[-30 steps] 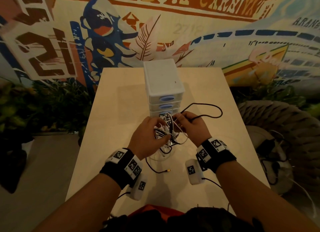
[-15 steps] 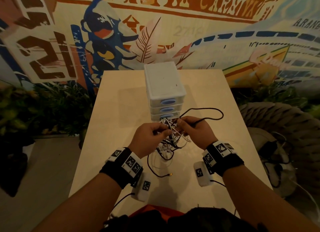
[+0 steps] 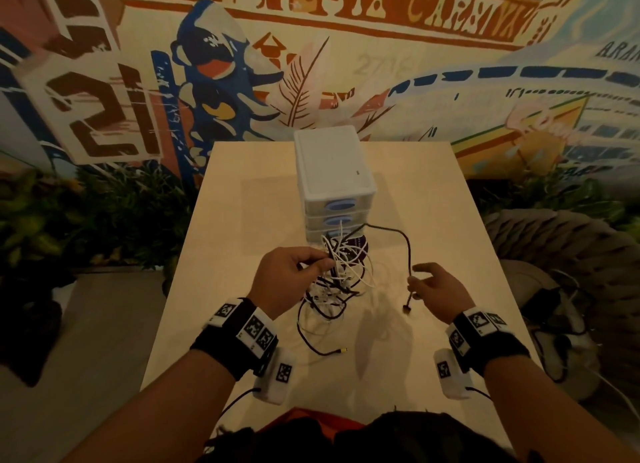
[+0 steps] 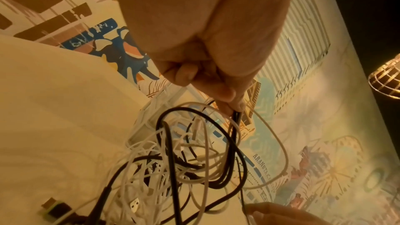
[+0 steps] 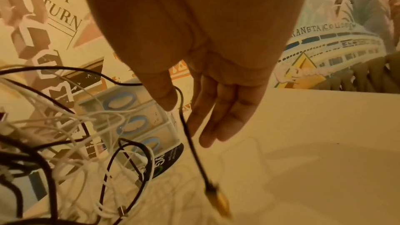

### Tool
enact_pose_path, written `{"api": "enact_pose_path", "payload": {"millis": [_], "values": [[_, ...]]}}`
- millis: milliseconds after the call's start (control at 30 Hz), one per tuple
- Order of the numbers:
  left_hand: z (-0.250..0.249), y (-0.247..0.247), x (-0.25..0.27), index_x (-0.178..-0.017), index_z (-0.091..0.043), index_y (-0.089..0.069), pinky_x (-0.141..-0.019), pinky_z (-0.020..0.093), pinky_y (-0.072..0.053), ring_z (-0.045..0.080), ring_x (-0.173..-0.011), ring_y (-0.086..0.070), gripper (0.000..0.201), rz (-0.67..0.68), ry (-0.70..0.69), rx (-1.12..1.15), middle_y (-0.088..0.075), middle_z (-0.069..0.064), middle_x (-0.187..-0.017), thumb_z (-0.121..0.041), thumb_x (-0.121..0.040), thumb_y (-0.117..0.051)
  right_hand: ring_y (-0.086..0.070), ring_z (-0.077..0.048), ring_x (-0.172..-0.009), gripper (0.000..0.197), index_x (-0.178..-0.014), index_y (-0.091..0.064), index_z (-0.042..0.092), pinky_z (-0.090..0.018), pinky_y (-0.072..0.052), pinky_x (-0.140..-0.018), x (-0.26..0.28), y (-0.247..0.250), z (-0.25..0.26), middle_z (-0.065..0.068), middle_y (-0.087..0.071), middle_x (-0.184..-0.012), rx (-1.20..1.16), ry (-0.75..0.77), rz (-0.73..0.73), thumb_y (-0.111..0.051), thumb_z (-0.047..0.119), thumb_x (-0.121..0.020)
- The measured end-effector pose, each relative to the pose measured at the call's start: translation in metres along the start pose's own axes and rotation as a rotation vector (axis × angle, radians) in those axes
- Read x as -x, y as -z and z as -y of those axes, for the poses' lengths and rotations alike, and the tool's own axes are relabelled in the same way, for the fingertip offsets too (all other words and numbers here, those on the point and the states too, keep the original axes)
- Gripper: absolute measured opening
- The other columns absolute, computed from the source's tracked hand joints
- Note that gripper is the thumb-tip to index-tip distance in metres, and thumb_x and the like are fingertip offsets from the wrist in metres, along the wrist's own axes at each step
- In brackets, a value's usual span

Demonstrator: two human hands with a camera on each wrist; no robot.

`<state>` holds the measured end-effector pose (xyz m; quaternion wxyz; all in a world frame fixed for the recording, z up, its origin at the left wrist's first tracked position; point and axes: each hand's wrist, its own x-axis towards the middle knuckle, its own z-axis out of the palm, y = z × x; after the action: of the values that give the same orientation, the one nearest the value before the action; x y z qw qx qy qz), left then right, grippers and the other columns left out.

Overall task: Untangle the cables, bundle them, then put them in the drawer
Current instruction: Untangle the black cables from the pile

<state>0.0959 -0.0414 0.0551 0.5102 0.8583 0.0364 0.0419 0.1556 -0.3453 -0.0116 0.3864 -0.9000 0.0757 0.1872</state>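
Note:
A tangle of black and white cables [image 3: 337, 279] hangs in front of the white three-drawer unit [image 3: 332, 164], its lower loops trailing on the table. My left hand [image 3: 327, 263] pinches strands at the top of the tangle [image 4: 194, 156], thumb against fingertips [image 4: 231, 103]. My right hand [image 3: 415, 279] is off to the right. A single black cable [image 3: 403, 241] arcs over from the tangle and passes between its thumb and forefinger [image 5: 194, 121]. That cable's plug [image 5: 218, 199] dangles below, blurred. All drawers [image 5: 129, 109] are closed.
A dark round object with a label [image 3: 360, 248] sits at the foot of the drawer unit. A gold-tipped plug [image 3: 343, 351] lies on the beige table [image 3: 242, 220]. A woven pouf [image 3: 571, 254] stands right of the table, plants to the left, and a mural wall behind.
My right hand has pulled away to the right, drawing the black cable's end out of the tangle. My left hand keeps hold of the tangle.

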Motion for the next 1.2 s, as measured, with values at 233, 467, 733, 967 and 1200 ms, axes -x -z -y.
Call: {"api": "enact_pose_path", "payload": {"millis": [233,467,733,967,1200], "values": [[-0.007,-0.003,0.004,-0.086,-0.026,-0.083,-0.063,0.025,-0.056,-0.009,-0.054,-0.063,0.015,-0.045,-0.001,-0.118,-0.077,-0.013,-0.080,-0.040,-0.083,-0.081,-0.060,0.004,-0.088,0.016,-0.101,-0.063,0.033,-0.018,-0.046,-0.072,0.035,0.001,0.073,0.016,-0.066,-0.096,0.079,0.487,-0.069,-0.065,0.048,-0.093],[-0.010,0.002,0.006,-0.093,-0.022,-0.082,-0.055,0.023,-0.055,0.008,-0.050,-0.069,0.007,0.031,-0.004,-0.034,-0.077,-0.009,-0.079,-0.024,-0.092,-0.074,-0.061,0.010,-0.077,0.029,-0.102,-0.054,0.028,-0.015,-0.043,-0.065,0.042,-0.035,0.122,0.016,-0.067,-0.088,0.071,0.594,0.172,-0.069,0.051,-0.091],[-0.006,0.009,0.009,-0.092,-0.020,-0.078,-0.057,0.030,-0.057,0.015,-0.049,-0.069,0.009,0.035,0.032,0.000,-0.075,-0.010,-0.074,-0.022,-0.096,-0.071,-0.068,0.000,-0.079,0.020,-0.098,-0.069,0.033,-0.023,-0.053,-0.071,0.035,-0.037,0.125,0.012,-0.074,-0.087,0.068,0.586,0.062,-0.074,0.048,-0.086],[-0.005,0.006,0.011,-0.077,-0.017,-0.061,-0.050,0.030,-0.040,0.018,-0.046,-0.046,0.015,-0.057,0.053,0.064,-0.061,-0.003,-0.072,-0.019,-0.083,-0.076,-0.065,0.005,-0.063,0.015,-0.087,-0.064,0.024,-0.013,-0.043,-0.059,0.027,-0.028,0.121,0.011,-0.074,-0.070,-0.085,0.381,-0.077,-0.073,0.035,-0.087],[-0.012,0.003,0.015,-0.078,-0.011,-0.051,-0.058,0.028,-0.039,0.013,-0.057,-0.042,0.024,0.139,0.056,0.185,-0.046,-0.003,-0.063,-0.023,-0.089,-0.068,-0.073,-0.007,-0.068,0.022,-0.087,-0.062,0.018,-0.034,-0.058,-0.077,0.021,-0.035,0.108,0.006,-0.075,-0.069,-0.144,0.216,-0.010,-0.069,0.039,-0.089]]}}
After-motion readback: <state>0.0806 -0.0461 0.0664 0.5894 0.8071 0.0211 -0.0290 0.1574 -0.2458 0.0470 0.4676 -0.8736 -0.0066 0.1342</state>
